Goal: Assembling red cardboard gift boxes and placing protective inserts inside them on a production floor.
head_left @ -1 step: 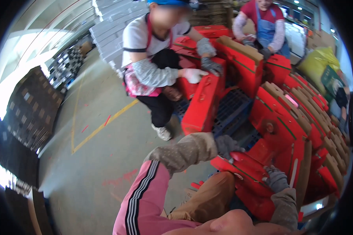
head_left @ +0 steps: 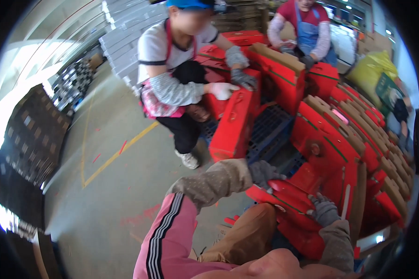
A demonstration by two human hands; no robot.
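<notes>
In front of my knees stands a red cardboard gift box [head_left: 297,204] with a green stripe, its top flaps partly folded up. My left hand [head_left: 266,176], in a grey glove, is closed over the box's far left edge. On its right side my right hand [head_left: 323,210], also grey-gloved, grips the upper edge with bent fingers. Just behind, another red box [head_left: 328,146] with a green stripe leans on a row of similar ones. My palms and the inside of the box are hidden.
Across from me a crouching co-worker's gloved hands [head_left: 233,88] rest on a closed red box [head_left: 237,121], over a blue pallet [head_left: 270,128]. A second person [head_left: 307,32] sits farther back. Red boxes with brown cardboard flaps [head_left: 358,125] line the right. A yellow sack [head_left: 372,69] stands behind.
The whole scene has shifted slightly left in view. Both my hands keep their hold on the red box, with little visible movement.
</notes>
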